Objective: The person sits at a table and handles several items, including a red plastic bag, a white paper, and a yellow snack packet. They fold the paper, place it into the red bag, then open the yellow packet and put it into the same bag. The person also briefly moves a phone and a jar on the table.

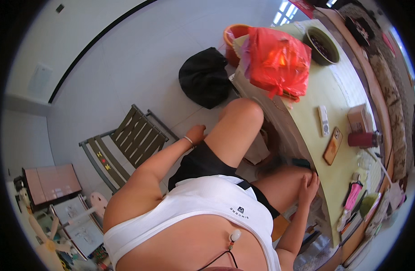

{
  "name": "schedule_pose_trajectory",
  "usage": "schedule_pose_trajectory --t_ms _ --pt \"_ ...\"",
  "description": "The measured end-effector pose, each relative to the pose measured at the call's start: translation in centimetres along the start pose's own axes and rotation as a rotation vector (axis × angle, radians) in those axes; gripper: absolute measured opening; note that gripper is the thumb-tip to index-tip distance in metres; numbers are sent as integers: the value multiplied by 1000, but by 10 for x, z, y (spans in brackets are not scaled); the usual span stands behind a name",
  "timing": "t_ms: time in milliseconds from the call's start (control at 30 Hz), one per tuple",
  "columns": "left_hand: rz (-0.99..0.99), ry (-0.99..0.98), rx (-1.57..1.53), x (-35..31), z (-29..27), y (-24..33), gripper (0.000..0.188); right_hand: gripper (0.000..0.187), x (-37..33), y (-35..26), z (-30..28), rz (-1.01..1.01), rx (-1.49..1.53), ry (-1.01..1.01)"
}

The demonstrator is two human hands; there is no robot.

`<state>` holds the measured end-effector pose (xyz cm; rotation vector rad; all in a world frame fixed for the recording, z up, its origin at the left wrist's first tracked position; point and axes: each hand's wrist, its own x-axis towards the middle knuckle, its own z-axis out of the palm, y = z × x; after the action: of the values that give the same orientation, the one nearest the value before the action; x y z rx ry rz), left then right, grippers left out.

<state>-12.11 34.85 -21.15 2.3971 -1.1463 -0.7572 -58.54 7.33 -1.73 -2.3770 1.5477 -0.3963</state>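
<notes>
My left hand (197, 134) rests beside my thigh at the edge of my black shorts, with a pale bracelet on the wrist. Its fingers are mostly hidden. On my other leg, near the knee, lies my right hand (309, 185), fingers spread and nothing in them. Close by that knee is the edge of a table with a pale yellow-green cover (318, 151). A phone in an orange-brown case (333, 146) and a white remote control (323, 121) lie on it. Farther along stands a bulging red plastic bag (279, 63), knotted.
The table also bears a dark bowl (322, 45), a tissue-like box (360, 119), a maroon bottle (362, 139) and a pink strap (352, 196). On the floor are a black bag (205, 77) and an orange bucket (232, 45). A slatted folding chair (137, 137) stands left.
</notes>
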Motion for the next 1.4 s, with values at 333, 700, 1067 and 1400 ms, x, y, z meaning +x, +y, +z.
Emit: schedule_pose_trajectory --t_ms 333,700,1067,1400 --pt "147 -192 -168 -27 143 -106 29 60 8 -10 9 24 -215 -25" --pt "-100 -204 -103 42 40 -29 44 52 5 -26 11 26 -201 67" --pt "31 -249 -86 66 77 -72 36 50 1 -34 9 -3 -96 119" --pt "57 226 -716 105 -135 86 40 55 -21 -35 -20 75 -20 5"
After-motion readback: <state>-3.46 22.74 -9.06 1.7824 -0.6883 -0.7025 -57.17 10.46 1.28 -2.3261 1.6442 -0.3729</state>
